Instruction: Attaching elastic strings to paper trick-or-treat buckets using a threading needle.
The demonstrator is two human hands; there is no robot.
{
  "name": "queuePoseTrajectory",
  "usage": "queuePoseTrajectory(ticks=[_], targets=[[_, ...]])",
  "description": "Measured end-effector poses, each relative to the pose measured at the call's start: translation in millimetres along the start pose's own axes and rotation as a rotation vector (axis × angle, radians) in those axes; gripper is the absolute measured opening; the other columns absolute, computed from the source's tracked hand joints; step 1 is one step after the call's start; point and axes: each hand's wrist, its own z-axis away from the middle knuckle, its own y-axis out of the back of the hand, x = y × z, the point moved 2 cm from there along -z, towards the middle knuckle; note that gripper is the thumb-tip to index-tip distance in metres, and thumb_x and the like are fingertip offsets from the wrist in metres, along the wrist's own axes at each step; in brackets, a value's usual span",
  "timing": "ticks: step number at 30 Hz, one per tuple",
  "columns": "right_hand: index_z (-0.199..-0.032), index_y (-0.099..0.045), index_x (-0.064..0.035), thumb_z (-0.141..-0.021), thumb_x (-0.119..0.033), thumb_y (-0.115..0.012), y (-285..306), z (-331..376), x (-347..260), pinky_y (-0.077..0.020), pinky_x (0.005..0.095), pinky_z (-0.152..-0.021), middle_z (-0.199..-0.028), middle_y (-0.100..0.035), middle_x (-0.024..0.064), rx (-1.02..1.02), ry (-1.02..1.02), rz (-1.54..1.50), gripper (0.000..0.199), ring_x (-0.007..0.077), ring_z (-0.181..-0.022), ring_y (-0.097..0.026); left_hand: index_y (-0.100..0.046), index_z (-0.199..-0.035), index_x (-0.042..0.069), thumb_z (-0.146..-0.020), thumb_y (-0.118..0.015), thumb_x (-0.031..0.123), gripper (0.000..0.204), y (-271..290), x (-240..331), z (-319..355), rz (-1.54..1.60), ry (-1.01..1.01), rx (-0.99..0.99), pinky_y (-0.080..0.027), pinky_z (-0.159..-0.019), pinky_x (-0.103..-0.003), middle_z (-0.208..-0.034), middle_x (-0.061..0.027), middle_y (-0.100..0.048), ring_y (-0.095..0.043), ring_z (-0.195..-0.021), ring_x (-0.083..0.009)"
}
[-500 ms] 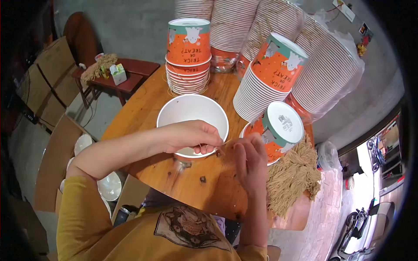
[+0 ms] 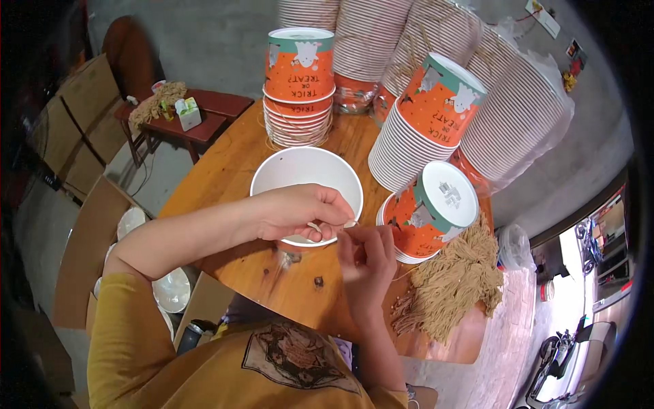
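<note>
A white-lined paper bucket [image 2: 289, 170] stands mouth up on the wooden table in front of me. Over its near rim, my left hand [image 2: 310, 210] is closed in a pinch on a thin tan cord [image 2: 351, 223]. Fingertips nearly touching the left ones, my right hand [image 2: 368, 253] also pinches the cord, just right of the bucket. Part of the cord is hidden behind the fingers. To the right lies a thick bundle of tan cords [image 2: 458, 279], beside an upside-down orange bucket with a green band [image 2: 415, 225].
Nested upside-down orange buckets [image 2: 300, 75] stand at the back, and another stack [image 2: 439, 102] leans to the right. Tall plastic-wrapped stacks [image 2: 514, 109] line the wall. An open carton [image 2: 75, 273] with buckets sits on the floor at left, near a red bench [image 2: 221, 102].
My right hand has moved left, close to my left fingertips. My left hand stays over the bucket. More of the cord bundle shows at right.
</note>
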Motion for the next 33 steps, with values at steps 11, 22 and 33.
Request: queuePoseTrajectory(ticks=[11, 22, 33], targets=[[-0.093, -0.068, -0.0105, -0.074, -0.005, -0.075, -5.4, 4.4, -1.6, -0.0521, 0.0317, -0.059, -0.085, -0.06, 0.0037, 0.069, 0.315, 0.311, 0.021, 0.0201, -0.073, -0.063, -0.058, -0.109, 0.009, -0.094, -0.061, 0.011, 0.015, -3.8, 2.6, 6.7, 0.004, -0.008, 0.037, -0.049, -0.068, -0.019, -0.098, 0.0033, -0.057, -0.058, -0.079, -0.0042], [-0.094, -0.063, 0.0022, -0.092, -0.001, -0.06, 7.7, -0.7, 19.7, -0.0463, 0.0229, -0.071, -0.093, -0.063, 0.0039, 0.021, -0.337, -0.593, 0.005, 0.0085, -0.08, -0.058, -0.055, -0.107, 0.004, -0.089, -0.056, -0.001, 0.019, 1.2, 2.4, 7.1, -0.107, -0.145, 0.04, -0.049, -0.073, -0.023, -0.095, -0.0019, -0.056, -0.059, -0.08, -0.0096], [-0.092, -0.065, -0.0034, -0.081, -0.005, -0.073, 3.6, -15.6, 22.8, -0.0465, 0.0311, -0.063, -0.081, -0.06, 0.0096, -0.135, -0.102, -0.145, 0.014, 0.0211, -0.068, -0.058, -0.044, -0.123, 0.001, -0.087, -0.05, 0.0, 0.037, -7.7, 2.5, 7.2, -0.586, -0.443, 0.028, -0.046, -0.074, -0.025, -0.089, -0.003, -0.053, -0.053, -0.078, -0.0117]])
